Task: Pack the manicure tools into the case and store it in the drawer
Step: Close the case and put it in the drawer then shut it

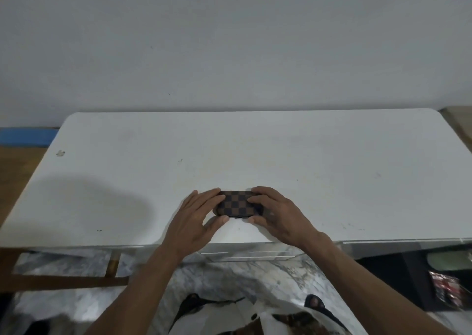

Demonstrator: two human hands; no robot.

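A small brown and black checkered case [236, 203] lies closed on the white table [332, 171], near its front edge. My left hand [198, 216] holds the case's left end, fingers over the top and thumb at the front. My right hand [275, 212] grips the right end the same way. No manicure tools are visible outside the case. A drawer front [245, 255] shows just below the table edge, between my arms; it looks pushed in.
A white wall stands behind the table. Wooden furniture [63, 281] sits at the lower left, a black surface with a packet [445, 287] at the lower right. Marble floor and my sandalled feet lie below.
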